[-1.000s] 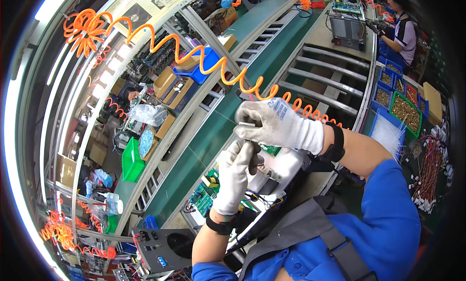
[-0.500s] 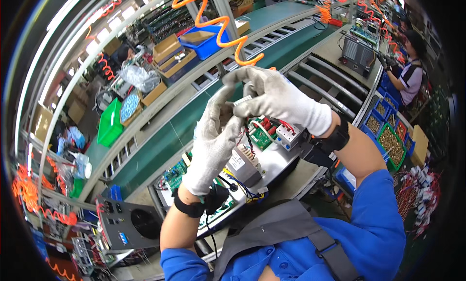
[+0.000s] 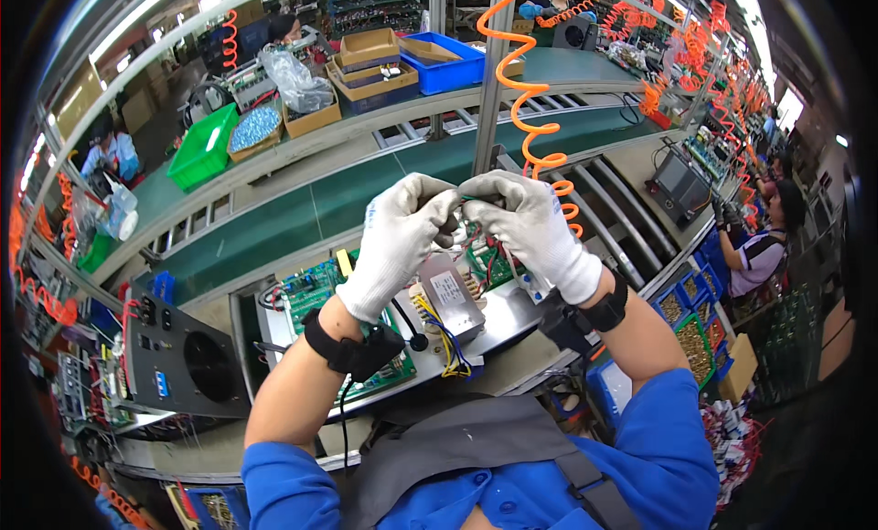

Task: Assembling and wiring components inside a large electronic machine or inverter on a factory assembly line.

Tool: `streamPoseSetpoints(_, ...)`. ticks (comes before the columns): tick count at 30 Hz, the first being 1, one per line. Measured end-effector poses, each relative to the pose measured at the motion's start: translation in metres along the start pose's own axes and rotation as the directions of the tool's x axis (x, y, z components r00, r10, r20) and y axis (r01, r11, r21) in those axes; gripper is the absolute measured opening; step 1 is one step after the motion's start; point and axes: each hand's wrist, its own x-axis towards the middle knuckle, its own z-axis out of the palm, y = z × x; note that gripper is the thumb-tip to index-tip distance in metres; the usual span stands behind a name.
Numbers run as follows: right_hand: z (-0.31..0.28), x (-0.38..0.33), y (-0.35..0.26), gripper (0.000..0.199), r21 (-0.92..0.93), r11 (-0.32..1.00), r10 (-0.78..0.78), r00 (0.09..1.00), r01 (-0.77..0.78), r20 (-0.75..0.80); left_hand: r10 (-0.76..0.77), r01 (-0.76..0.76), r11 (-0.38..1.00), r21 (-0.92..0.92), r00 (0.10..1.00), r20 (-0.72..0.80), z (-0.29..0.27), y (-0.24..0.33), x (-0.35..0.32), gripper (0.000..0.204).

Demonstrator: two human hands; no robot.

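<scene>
My left hand [image 3: 395, 242], in a white work glove, is raised with its thumb and fingertips pinched together. My gloved right hand [image 3: 535, 233] is closed the same way, its fingertips almost meeting the left ones. What they hold is small and mostly hidden by the fingers. Just below is an opened electrical unit, with a silver boxed transformer [image 3: 450, 297] and yellow and blue wires [image 3: 443, 336]. A green circuit board [image 3: 311, 288] lies left of the transformer. Another board [image 3: 489, 265] with red parts shows partly under my right hand.
An orange coiled hose [image 3: 526, 96] hangs beside a metal post. A green conveyor belt [image 3: 274, 246] runs behind the unit, with metal rollers [image 3: 622, 210] to the right. A black panel with a round fan opening [image 3: 178, 356] stands left. Blue bins of small parts [image 3: 672, 306] sit right, near a co-worker [image 3: 764, 251].
Both hands have drawn slightly apart and turned, fingertips still close together. A small white piece seen between them earlier is now hidden. The view has shifted, showing more of the unit.
</scene>
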Motion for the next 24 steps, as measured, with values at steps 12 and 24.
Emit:
streamPoseSetpoints(12,-0.029,0.06,0.049,0.021,-0.809,0.464,0.469,0.675,0.361,0.57,0.156,-0.526,0.327,0.785,0.85,0.504,0.015,-0.069,-0.063,0.048)
streamPoseSetpoints(24,-0.004,0.057,0.097,0.007,-0.594,0.215,0.393,0.488,0.775,0.779,0.195,-0.496,0.457,0.738,0.866,0.461,0.011,-0.077,-0.071,0.052)
